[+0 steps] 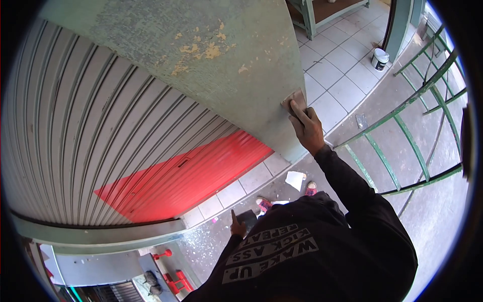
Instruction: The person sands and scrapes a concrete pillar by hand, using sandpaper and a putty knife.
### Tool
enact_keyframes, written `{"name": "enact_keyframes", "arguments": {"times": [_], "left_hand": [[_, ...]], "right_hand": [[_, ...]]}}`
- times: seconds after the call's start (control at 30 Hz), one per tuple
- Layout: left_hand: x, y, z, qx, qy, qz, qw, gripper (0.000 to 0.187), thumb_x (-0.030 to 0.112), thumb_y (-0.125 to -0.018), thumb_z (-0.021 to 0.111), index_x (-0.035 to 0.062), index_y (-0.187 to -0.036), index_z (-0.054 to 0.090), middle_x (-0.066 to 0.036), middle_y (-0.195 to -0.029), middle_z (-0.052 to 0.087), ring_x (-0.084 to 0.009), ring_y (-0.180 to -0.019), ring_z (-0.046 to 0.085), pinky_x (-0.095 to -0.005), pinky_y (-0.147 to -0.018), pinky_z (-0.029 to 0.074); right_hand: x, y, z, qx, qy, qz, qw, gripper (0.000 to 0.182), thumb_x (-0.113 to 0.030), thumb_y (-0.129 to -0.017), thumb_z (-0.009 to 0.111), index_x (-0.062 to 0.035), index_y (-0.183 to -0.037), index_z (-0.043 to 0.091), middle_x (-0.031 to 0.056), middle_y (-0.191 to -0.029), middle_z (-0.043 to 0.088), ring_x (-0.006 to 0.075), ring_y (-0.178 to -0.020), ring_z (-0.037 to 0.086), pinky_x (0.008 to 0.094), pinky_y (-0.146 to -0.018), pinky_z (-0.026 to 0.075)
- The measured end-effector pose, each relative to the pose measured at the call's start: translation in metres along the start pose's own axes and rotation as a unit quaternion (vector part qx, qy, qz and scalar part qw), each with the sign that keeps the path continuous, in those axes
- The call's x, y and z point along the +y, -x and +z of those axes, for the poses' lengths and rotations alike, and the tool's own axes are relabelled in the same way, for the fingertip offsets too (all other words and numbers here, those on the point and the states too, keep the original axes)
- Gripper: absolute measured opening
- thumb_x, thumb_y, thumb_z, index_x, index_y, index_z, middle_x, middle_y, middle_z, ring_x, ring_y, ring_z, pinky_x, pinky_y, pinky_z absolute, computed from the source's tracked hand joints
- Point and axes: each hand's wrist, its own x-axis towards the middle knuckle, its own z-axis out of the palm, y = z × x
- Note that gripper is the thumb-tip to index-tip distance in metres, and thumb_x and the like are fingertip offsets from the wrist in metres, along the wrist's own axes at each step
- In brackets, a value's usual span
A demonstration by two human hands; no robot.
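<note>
My right hand [308,126] is closed on a small, flat, brownish scraper [296,99], one finger stretched along its back. The scraper lies against the green wall [241,85], close to its right edge. Higher on that wall the paint has flaked off in yellowish patches [206,49]. Low in front of my body, my left hand [238,227] grips a dark flat plate [247,219], with a finger pointing outward; part of the plate is hidden behind my dark shirt.
A ribbed roller shutter [100,116] with a red painted area [201,176] stands on the left. Green metal railings [402,136] run along the right. A paint bucket [380,59] sits by the tiled floor [334,65]. White paper [295,179] lies near my shoes.
</note>
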Motion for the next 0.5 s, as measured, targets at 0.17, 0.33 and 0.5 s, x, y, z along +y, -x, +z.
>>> {"name": "enact_keyframes", "arguments": {"times": [0.17,0.33,0.5], "left_hand": [[-0.011,0.005,0.01,-0.014,0.024,0.008,1.0,0.107,0.02,-0.08,0.066,0.025,-0.167,0.002,-0.033,-0.112,0.07,-0.0507,-0.103,0.068,-0.0581,-0.094,0.053],[-0.027,0.006,0.026,-0.004,0.027,-0.012,1.0,0.106,0.021,-0.078,0.064,0.0244,-0.167,0.006,-0.032,-0.109,0.071,-0.0502,-0.103,0.068,-0.0576,-0.095,0.052],[-0.018,0.0,0.034,-0.003,0.041,-0.05,0.998,0.107,0.021,-0.078,0.064,0.0253,-0.167,0.004,-0.032,-0.108,0.071,-0.0508,-0.102,0.068,-0.0594,-0.095,0.052]], "right_hand": [[-0.06,-0.079,-0.025,0.026,0.002,-0.036,0.999,0.053,-0.012,-0.093,0.074,-0.0153,-0.144,0.062,0.0148,-0.081,0.054,0.0273,-0.065,0.053,0.038,-0.063,0.048],[-0.105,-0.138,-0.052,0.033,-0.013,-0.068,0.997,0.053,-0.016,-0.094,0.073,-0.0192,-0.146,0.061,0.0169,-0.078,0.053,0.0292,-0.063,0.052,0.0404,-0.062,0.047],[-0.026,-0.038,-0.013,0.012,0.001,-0.002,1.0,0.055,-0.009,-0.093,0.072,-0.0118,-0.147,0.059,0.0183,-0.081,0.058,0.0284,-0.065,0.056,0.0389,-0.064,0.05]]}}
